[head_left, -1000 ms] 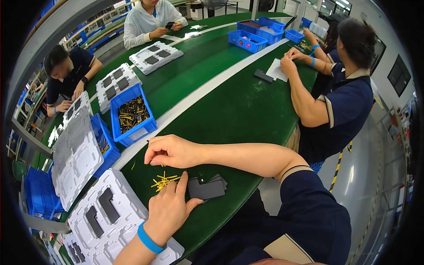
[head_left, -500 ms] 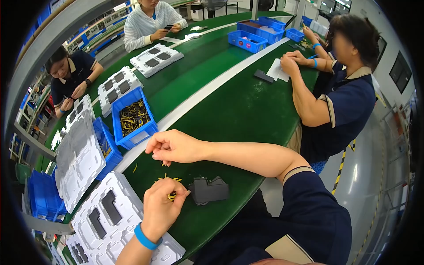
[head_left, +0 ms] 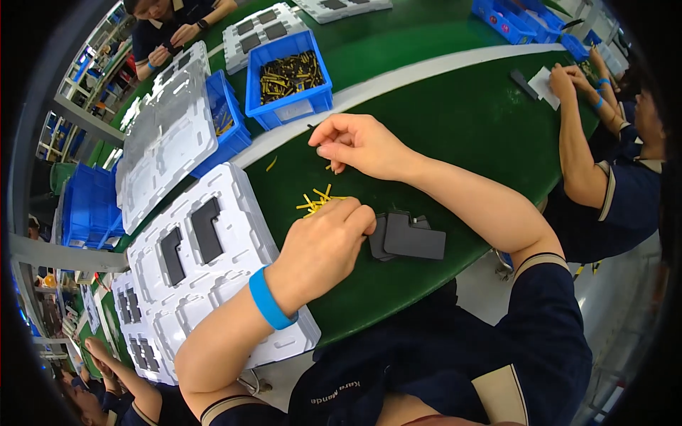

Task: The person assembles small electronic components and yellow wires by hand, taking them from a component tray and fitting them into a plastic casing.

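My left hand [head_left: 323, 245] is closed beside a small stack of flat black L-shaped battery-like pieces [head_left: 415, 238]. Its back faces up and hides whatever the fingertips hold. Just beyond it lies a loose pile of thin yellow strips [head_left: 318, 201]. Farther off, my right hand [head_left: 362, 145] hovers over the green table with curled fingers. A tiny dark bit shows by its index fingertip and a yellow bit below its fingers; what the pinch holds is unclear. One stray yellow strip [head_left: 271, 164] lies to the left of my right hand.
A white moulded tray [head_left: 234, 206] with black pieces in its pockets stands at my left. Behind it are a clear-covered tray [head_left: 167, 149] and a blue bin [head_left: 288, 110] full of black-and-yellow strips. Co-workers sit at far left and right around the green table [head_left: 455, 121].
The view has swung left and down, so the table contents sit farther right and higher. My left hand has rolled its back upward beside the black pieces. My right hand stays raised and curled.
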`<state>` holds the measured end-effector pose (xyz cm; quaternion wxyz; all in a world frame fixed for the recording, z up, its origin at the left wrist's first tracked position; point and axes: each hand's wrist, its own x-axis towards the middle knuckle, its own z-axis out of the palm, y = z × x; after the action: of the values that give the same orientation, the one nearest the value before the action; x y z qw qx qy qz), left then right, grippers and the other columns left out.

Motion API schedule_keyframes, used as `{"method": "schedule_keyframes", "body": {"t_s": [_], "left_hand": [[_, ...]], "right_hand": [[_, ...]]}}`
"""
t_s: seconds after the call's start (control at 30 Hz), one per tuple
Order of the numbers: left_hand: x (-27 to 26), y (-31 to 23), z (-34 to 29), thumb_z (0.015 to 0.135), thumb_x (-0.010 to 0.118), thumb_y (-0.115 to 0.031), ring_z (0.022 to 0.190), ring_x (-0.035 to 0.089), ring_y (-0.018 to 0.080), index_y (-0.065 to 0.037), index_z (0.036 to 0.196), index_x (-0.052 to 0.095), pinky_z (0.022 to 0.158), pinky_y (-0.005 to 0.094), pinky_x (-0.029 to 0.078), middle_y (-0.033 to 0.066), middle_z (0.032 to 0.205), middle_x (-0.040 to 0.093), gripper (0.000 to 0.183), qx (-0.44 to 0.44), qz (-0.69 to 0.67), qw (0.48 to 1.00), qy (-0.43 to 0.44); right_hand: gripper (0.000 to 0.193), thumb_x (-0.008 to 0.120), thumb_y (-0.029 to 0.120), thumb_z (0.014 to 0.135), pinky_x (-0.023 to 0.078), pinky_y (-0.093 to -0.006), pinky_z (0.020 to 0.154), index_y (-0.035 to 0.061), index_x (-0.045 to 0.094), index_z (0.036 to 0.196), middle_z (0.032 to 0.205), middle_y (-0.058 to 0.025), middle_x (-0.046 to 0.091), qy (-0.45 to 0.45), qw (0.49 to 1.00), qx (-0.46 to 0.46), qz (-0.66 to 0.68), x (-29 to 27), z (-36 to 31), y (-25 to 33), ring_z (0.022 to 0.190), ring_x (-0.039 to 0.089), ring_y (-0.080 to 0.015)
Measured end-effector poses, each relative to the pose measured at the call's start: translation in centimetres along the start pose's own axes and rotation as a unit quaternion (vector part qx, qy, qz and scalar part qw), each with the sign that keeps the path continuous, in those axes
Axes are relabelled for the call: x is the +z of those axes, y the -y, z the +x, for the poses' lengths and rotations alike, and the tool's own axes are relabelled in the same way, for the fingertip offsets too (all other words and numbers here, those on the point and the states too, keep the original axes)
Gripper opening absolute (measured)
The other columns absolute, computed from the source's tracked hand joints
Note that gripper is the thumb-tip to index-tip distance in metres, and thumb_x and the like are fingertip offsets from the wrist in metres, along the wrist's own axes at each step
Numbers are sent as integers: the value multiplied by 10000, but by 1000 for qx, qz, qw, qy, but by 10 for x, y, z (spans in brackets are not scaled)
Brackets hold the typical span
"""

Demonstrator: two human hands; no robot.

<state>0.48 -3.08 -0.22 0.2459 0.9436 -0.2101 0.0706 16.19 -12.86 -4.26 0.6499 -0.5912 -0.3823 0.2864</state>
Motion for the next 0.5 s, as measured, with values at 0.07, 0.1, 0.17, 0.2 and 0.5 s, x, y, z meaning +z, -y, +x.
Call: {"method": "schedule_keyframes", "body": {"t_s": [0.07,0.1,0.17,0.2,0.5], "left_hand": [[0,0,1,701,726,-167,831,572,256,-94,1050,593,651,347,496,69,896,534,381,35,30,999,7],[-1,-3,0,701,726,-167,831,572,256,-94,1050,593,651,347,496,69,896,534,381,41,36,999,3],[4,-9,-4,696,738,-296,839,550,236,-95,1189,571,658,336,496,73,915,502,558,39,57,997,33],[7,-10,-6,688,728,-389,841,524,224,-90,1242,546,670,324,490,72,918,474,655,47,86,994,44],[10,-14,11,647,777,-363,861,516,239,-56,1118,584,699,334,478,83,930,474,594,41,91,994,49]], "right_hand": [[121,576,60,906,494,-228,629,13,584,1016,808,-24,593,-8,1000,-3,0,-1,-1,1,682,563,-70],[118,575,58,906,492,-225,629,17,585,1016,806,-22,593,-15,1000,-1,2,-1,-1,1,682,562,-69],[128,582,58,899,495,-225,633,18,585,1020,809,-20,594,-9,1000,5,-3,1,-1,-8,691,568,-70],[130,582,55,897,496,-226,634,18,585,1021,815,-22,595,-5,1000,5,-4,2,0,-8,693,570,-71],[86,579,17,870,480,-224,634,22,592,955,832,-20,569,10,993,-55,-105,5,-10,-4,687,557,-73]]}}
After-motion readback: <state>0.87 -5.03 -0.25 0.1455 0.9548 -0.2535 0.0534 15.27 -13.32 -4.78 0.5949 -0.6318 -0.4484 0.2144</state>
